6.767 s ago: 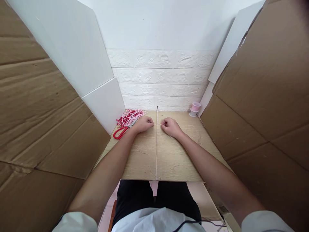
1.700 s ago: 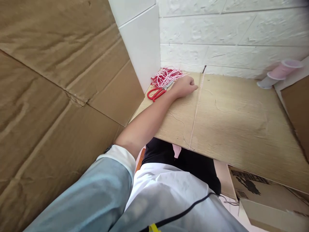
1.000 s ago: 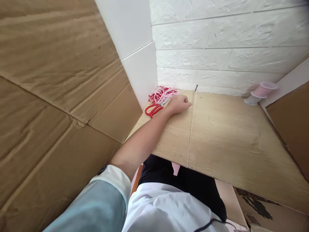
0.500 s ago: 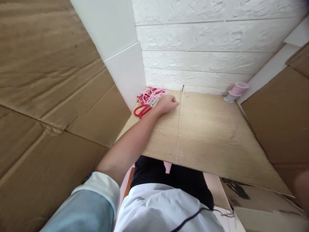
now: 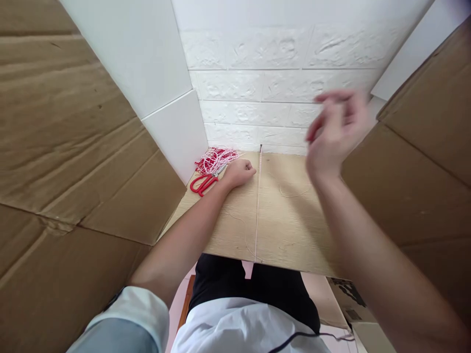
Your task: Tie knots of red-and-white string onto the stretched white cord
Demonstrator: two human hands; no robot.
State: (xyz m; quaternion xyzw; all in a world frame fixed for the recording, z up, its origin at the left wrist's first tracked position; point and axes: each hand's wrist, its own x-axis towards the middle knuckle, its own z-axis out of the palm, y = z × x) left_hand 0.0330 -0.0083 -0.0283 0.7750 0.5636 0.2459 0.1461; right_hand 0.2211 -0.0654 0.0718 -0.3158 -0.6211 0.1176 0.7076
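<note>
My left hand [image 5: 240,172] rests on the wooden board [image 5: 209,235], fingers curled closed; whatever they hold is hidden. Right beside it, a thin pale pink cord [image 5: 258,206] runs straight from a small dark peg [image 5: 261,147] at the wall to the board's front edge. My right hand [image 5: 336,132] is raised over the right side, fingers bent and smeared by motion, so its grip is unclear. Red-handled scissors [image 5: 201,184] lie left of my left hand. Behind them sits a heap of red and pink-white cords [image 5: 217,159].
Tall cardboard walls [image 5: 91,162] flank the board on the left and right. A white brick-patterned wall [image 5: 235,113] closes the back. Loose thin threads [image 5: 245,228] lie on the board. A black cable [image 5: 290,339] crosses my lap.
My right hand has come up from the right edge to above the board. My left hand stays beside the cord, still closed. The view has shifted, and the spools at the right are now out of sight.
</note>
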